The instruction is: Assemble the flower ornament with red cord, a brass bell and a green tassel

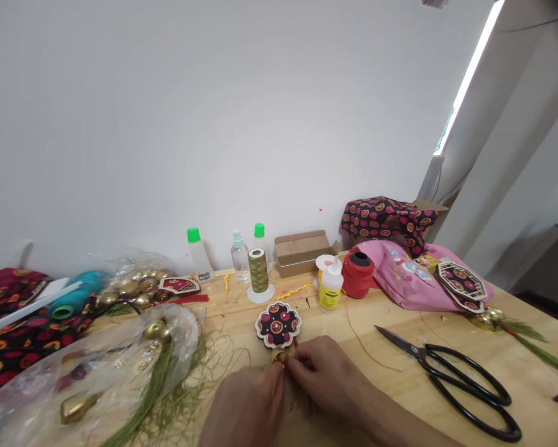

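Pinching the small gold bell (279, 356) between both hands, I have it just below the flower-shaped ornament (278, 325), which lies on the tabletop (335, 332). My left grip (244, 400) presses in from one side, my right grip (330, 374) from the other; any thread between my fingertips is too small to make out. Left to right, I judge the loose green threads (186, 397) near my left wrist could snag if I drag it sideways. The bell looks smooth and round, so an off-centre squeeze could let it slip, and too hard a tug could pull the ornament askew.

Around me, from the left, a plastic bag (97, 369) bears a green tassel (155, 379); the green spool (259, 274) and upright glue bottle (330, 292) stand beyond, and reaching forward carelessly could topple the bottle. Black scissors (419, 353) lie right of my forearm, blocking a wide swing.
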Tool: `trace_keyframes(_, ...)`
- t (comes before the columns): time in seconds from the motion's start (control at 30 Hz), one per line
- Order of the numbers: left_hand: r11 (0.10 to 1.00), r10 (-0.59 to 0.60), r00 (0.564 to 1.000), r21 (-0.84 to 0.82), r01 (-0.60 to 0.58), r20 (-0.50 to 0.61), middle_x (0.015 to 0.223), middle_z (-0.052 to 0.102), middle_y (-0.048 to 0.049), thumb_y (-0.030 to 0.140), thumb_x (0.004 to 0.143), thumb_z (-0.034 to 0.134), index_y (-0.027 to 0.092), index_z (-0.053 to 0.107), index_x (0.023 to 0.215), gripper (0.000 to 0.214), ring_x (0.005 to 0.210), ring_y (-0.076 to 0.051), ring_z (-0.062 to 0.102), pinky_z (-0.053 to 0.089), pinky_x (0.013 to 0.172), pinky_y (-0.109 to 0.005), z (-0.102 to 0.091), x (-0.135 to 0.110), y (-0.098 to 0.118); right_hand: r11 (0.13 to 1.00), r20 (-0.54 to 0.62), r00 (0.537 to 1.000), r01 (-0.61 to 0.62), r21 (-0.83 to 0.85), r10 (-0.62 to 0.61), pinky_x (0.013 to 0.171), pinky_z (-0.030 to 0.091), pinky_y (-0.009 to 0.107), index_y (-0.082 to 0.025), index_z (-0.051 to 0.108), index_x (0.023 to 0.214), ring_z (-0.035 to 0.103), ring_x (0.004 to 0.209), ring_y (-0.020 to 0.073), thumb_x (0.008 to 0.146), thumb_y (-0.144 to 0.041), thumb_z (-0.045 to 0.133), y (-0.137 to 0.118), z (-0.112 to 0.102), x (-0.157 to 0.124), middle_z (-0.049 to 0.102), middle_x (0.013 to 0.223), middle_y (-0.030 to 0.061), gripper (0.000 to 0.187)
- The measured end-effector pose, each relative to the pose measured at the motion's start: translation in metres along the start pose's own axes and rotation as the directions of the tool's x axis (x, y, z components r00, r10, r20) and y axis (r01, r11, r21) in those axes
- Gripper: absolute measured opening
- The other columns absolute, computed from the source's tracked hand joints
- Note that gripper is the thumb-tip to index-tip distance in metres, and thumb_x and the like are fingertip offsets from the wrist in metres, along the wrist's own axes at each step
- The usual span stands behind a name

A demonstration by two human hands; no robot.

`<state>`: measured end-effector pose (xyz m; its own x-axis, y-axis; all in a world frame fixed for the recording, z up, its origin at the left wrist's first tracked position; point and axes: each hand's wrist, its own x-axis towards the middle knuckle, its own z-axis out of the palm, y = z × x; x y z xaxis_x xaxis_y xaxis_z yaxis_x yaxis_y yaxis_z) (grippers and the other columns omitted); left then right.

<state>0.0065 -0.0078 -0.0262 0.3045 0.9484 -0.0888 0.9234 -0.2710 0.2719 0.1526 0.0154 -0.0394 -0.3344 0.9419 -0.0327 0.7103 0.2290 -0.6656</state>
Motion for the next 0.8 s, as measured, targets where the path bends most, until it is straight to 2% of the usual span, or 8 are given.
trace_keyframes(0.13, 1.000, -0.011, 0.999, 0.021, 0.012, -0.032, 0.068, 0.068, -0.0086, 0.021, 0.081, 0.033, 0.019, 0.062, 0.069, 0.032, 0.062, -0.020, 0.060, 0.028, 0.051, -0.025, -0.006, 0.003, -0.007, 0.999, -0.020, 0.999, 0.042, -0.011, -0.042, 0.040, 0.017, 0.019, -0.014, 0.056, 0.050, 0.030, 0.043, 0.0063, 0.073, -0.022, 0.044, 0.000, 0.002, -0.001, 0.037, 0.043, -0.0047, 0.027)
trace_keyframes(0.33, 0.979, -0.061, 0.998, -0.196, 0.063, 0.013, 0.056, 0.063, -0.0021, 0.021, 0.075, 0.039, 0.018, 0.062, 0.064, 0.025, 0.051, -0.014, 0.052, 0.024, 0.046, -0.022, -0.009, 0.003, -0.005, 0.998, 0.050, 0.996, 0.068, 0.001, -0.068, 0.040, 0.018, 0.018, -0.017, 0.065, 0.060, 0.035, 0.044, 0.0068, 0.067, -0.025, 0.053, -0.003, -0.006, -0.003, 0.045, 0.045, -0.0044, 0.017)
trace_keyframes(0.43, 0.968, -0.076, 0.997, -0.239, 0.080, 0.028, 0.054, 0.059, -0.0013, 0.021, 0.074, 0.039, 0.017, 0.063, 0.068, 0.025, 0.050, -0.013, 0.049, 0.024, 0.045, -0.021, -0.009, 0.005, -0.007, 0.998, 0.014, 0.998, 0.068, -0.008, -0.068, 0.040, 0.017, 0.019, -0.015, 0.064, 0.055, 0.032, 0.043, 0.0067, 0.068, -0.023, 0.051, -0.002, -0.010, -0.001, 0.042, 0.043, -0.0045, 0.020)
trace_keyframes(0.57, 0.965, -0.020, 0.999, -0.259, 0.032, 0.046, 0.049, 0.052, 0.0014, 0.022, 0.074, 0.039, 0.017, 0.063, 0.067, 0.026, 0.046, -0.011, 0.043, 0.022, 0.044, -0.020, -0.010, 0.006, -0.011, 0.995, -0.056, 0.998, 0.040, 0.092, -0.035, 0.042, 0.021, 0.018, -0.014, 0.063, 0.058, 0.036, 0.047, 0.0072, 0.069, -0.018, 0.046, 0.003, -0.009, 0.002, 0.044, 0.048, -0.0037, 0.020)
trace_keyframes(0.7, 0.964, 0.062, 0.996, -0.264, -0.042, 0.070, 0.046, 0.046, 0.0035, 0.021, 0.073, 0.039, 0.017, 0.062, 0.062, 0.026, 0.044, -0.009, 0.038, 0.020, 0.043, -0.020, -0.012, 0.005, -0.014, 0.985, -0.044, 0.999, 0.007, 0.171, 0.000, 0.042, 0.023, 0.017, -0.013, 0.060, 0.059, 0.036, 0.048, 0.0077, 0.070, -0.019, 0.045, 0.007, -0.006, 0.004, 0.041, 0.048, -0.0042, 0.019)
trace_keyframes(0.8, 0.959, 0.048, 0.998, -0.281, -0.032, 0.051, 0.046, 0.048, 0.0029, 0.023, 0.073, 0.039, 0.017, 0.062, 0.062, 0.026, 0.044, -0.010, 0.039, 0.021, 0.043, -0.019, -0.013, 0.005, -0.014, 0.983, -0.039, 0.999, 0.008, 0.183, -0.001, 0.042, 0.023, 0.017, -0.013, 0.058, 0.058, 0.035, 0.048, 0.0075, 0.069, -0.017, 0.043, 0.008, -0.005, 0.005, 0.040, 0.049, -0.0045, 0.019)
